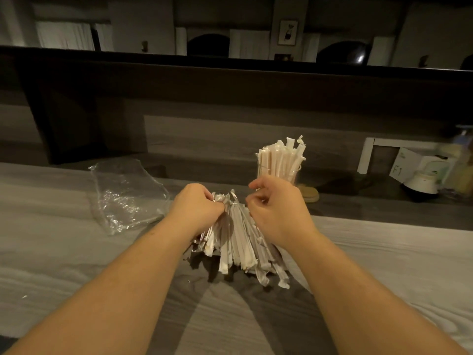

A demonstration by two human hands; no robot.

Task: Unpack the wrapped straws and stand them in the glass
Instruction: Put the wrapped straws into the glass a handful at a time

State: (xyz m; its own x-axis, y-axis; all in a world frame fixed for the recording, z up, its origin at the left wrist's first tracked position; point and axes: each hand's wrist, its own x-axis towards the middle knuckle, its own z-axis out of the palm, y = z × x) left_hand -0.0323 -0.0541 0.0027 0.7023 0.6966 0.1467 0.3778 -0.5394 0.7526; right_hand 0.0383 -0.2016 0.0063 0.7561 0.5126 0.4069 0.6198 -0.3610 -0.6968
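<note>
A fanned bundle of paper-wrapped straws [238, 242] lies on the grey wood-grain table [64, 252], its far ends gathered together. My left hand [197, 206] is closed around those gathered ends. My right hand [276, 211] hovers just right of the bundle with fingers curled and nothing visible in them; its palm covers part of the straws. Behind the right hand stands a clear glass [291, 175] filled with several upright wrapped straws [281, 155].
A crumpled clear plastic bag [125, 196] lies on the table to the left. Beyond the table's far edge are a tan slipper [308, 193] on the floor, a white box [409, 162] and a small white appliance [421, 184] at right.
</note>
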